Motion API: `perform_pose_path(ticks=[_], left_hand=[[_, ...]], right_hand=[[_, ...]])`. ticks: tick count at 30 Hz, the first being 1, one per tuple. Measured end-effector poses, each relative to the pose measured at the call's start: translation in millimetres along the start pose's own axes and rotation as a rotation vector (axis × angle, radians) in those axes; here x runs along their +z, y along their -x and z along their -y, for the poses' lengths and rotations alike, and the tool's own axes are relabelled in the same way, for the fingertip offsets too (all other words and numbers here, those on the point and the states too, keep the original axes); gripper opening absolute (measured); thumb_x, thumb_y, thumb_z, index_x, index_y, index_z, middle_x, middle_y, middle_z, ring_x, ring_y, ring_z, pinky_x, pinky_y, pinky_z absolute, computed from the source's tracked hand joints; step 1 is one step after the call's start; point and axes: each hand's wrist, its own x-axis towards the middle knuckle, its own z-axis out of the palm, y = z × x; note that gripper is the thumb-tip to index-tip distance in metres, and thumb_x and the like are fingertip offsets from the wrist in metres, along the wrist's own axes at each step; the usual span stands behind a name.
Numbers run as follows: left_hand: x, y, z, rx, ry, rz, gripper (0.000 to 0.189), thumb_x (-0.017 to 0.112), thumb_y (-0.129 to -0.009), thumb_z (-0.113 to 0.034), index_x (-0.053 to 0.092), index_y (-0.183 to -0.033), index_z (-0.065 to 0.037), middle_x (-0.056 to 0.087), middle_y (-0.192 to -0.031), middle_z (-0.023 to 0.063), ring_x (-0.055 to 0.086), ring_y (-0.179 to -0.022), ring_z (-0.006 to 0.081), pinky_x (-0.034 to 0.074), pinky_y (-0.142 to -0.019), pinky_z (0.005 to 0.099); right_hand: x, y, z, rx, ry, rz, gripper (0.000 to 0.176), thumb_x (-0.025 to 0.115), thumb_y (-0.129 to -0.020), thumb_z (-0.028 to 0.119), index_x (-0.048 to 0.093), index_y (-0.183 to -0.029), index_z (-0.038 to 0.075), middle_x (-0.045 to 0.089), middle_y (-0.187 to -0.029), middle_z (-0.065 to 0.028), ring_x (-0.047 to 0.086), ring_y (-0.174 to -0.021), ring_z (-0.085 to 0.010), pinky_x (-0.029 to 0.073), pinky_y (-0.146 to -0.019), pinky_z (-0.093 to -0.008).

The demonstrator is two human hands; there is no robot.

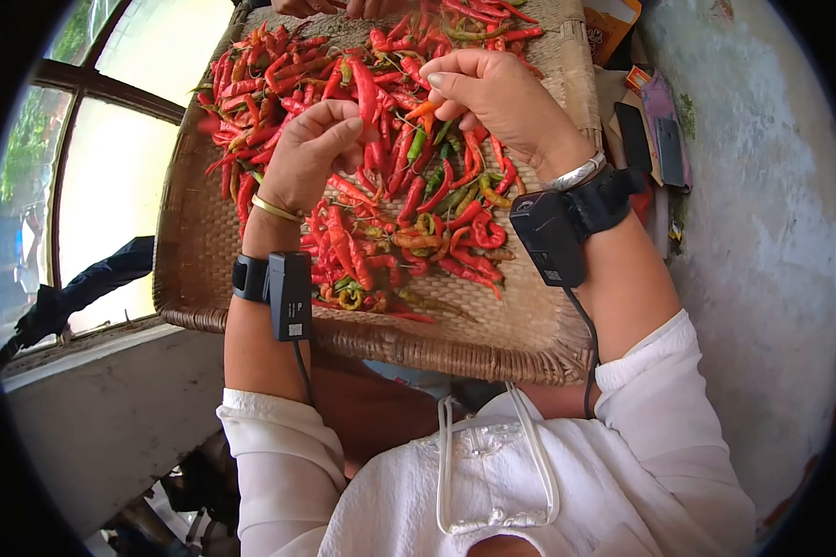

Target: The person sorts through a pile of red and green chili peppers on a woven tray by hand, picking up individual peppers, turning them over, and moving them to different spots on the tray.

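Red, orange and green chili peppers (pixel 344 246) lie heaped in a woven basket tray (pixel 520 325). Over the left part of the heap is my left hand (pixel 314 153), its thumb and fingers pinched together; a large red pepper (pixel 366 91) stands up right beside its fingertips, and whether it is gripped is unclear. Above the heap's upper right part, my right hand (pixel 502 102) has thumb and index finger pressed together, the other fingers curled. An orange pepper tip (pixel 423 110) shows just under its fingers. Anything small in this pinch cannot be made out.
Another person's hands (pixel 334 7) are at the far edge of the basket. A window (pixel 111 139) is on the left, with a dark folded umbrella-like object (pixel 84 292) beside it. Two phones (pixel 633 137) and a purple pouch lie right of the basket, near a wall (pixel 762 232).
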Motion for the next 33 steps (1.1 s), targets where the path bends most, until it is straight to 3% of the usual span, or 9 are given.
perform_pose_path(ticks=[3,7,8,9,14,21,26,28,33], left_hand=[[7.1,-0.7,3.1,0.13,0.117,-0.189,0.033,0.055,-0.086,-0.017,0.051,-0.116,-0.002,0.059,-0.095,0.0037,0.055,-0.072,0.0052,0.045,-0.061,0.018],[25.3,3.7,30.4,-0.089,-0.669,0.137,0.031,0.063,-0.08,-0.016,0.055,-0.104,0.001,0.06,-0.084,0.0021,0.055,-0.072,0.0083,0.046,-0.064,0.0226],[37.0,7.3,26.7,0.064,-1.044,0.316,0.037,0.068,-0.073,-0.017,0.056,-0.105,-0.002,0.061,-0.083,0.0073,0.058,-0.073,0.0157,0.047,-0.065,0.0276],[36.3,10.7,40.3,0.286,-1.163,0.462,0.038,0.07,-0.066,-0.019,0.058,-0.1,-0.005,0.059,-0.082,0.012,0.059,-0.078,0.0259,0.047,-0.069,0.0343],[50.8,25.8,47.4,0.112,-1.325,0.462,0.03,0.067,-0.063,-0.019,0.06,-0.088,-0.004,0.055,-0.081,0.0127,0.057,-0.08,0.03,0.046,-0.07,0.0394],[36.2,18.6,39.4,0.199,-1.137,0.532,0.019,0.066,-0.065,-0.014,0.061,-0.078,-0.002,0.058,-0.072,0.0109,0.057,-0.07,0.0271,0.046,-0.063,0.0361],[33.8,20.9,19.1,0.023,-0.756,0.263,0.014,0.066,-0.075,-0.01,0.061,-0.082,0.0,0.057,-0.067,0.0019,0.052,-0.061,0.0081,0.044,-0.057,0.0235],[30.7,21.9,18.9,0.036,-0.521,0.178,0.017,0.061,-0.083,-0.016,0.06,-0.087,0.0,0.056,-0.07,-0.0032,0.049,-0.062,0.0035,0.043,-0.055,0.0208],[29.2,19.3,16.9,-0.014,-0.435,0.224,0.021,0.054,-0.087,-0.019,0.058,-0.091,0.001,0.056,-0.067,-0.0002,0.052,-0.058,0.0055,0.043,-0.051,0.0206]], right_hand=[[1.8,2.7,3.3,-0.004,-0.001,-0.002,0.019,0.057,-0.082,0.02,0.061,-0.09,0.003,0.059,-0.072,0.0006,0.054,-0.059,-0.0057,0.042,-0.05,-0.0202],[1.0,3.9,4.4,-0.028,0.056,0.007,0.018,0.058,-0.081,0.018,0.062,-0.085,0.001,0.06,-0.07,-0.001,0.055,-0.058,-0.0078,0.045,-0.054,-0.0221],[0.6,4.0,3.3,-0.025,0.056,0.005,0.018,0.058,-0.081,0.018,0.062,-0.085,0.001,0.06,-0.07,-0.001,0.055,-0.058,-0.0078,0.045,-0.054,-0.0221],[0.4,3.8,1.9,-0.041,0.071,0.017,0.018,0.058,-0.08,0.018,0.062,-0.085,0.001,0.06,-0.069,-0.0021,0.055,-0.058,-0.0085,0.045,-0.055,-0.0231],[3.2,4.6,-1.2,-0.051,0.17,0.048,0.02,0.058,-0.08,0.018,0.063,-0.085,-0.001,0.061,-0.067,-0.0048,0.057,-0.059,-0.0101,0.047,-0.056,-0.0252],[6.9,5.0,-8.5,-0.12,0.378,0.146,0.018,0.058,-0.079,0.017,0.063,-0.088,0.001,0.062,-0.071,-0.0062,0.058,-0.064,-0.0119,0.046,-0.059,-0.0261],[13.4,6.8,-13.6,-0.126,0.568,0.278,0.021,0.058,-0.08,0.018,0.062,-0.091,0.0,0.062,-0.074,-0.0066,0.057,-0.068,-0.0124,0.045,-0.062,-0.0272],[19.7,10.4,-13.8,-0.064,0.56,0.354,0.024,0.059,-0.075,0.026,0.064,-0.083,0.004,0.062,-0.073,-0.0131,0.06,-0.07,-0.0256,0.046,-0.065,-0.035],[21.1,12.8,-12.1,-0.149,0.589,0.355,0.028,0.058,-0.076,0.028,0.063,-0.086,0.002,0.062,-0.077,-0.0151,0.061,-0.074,-0.0272,0.046,-0.068,-0.0368]])
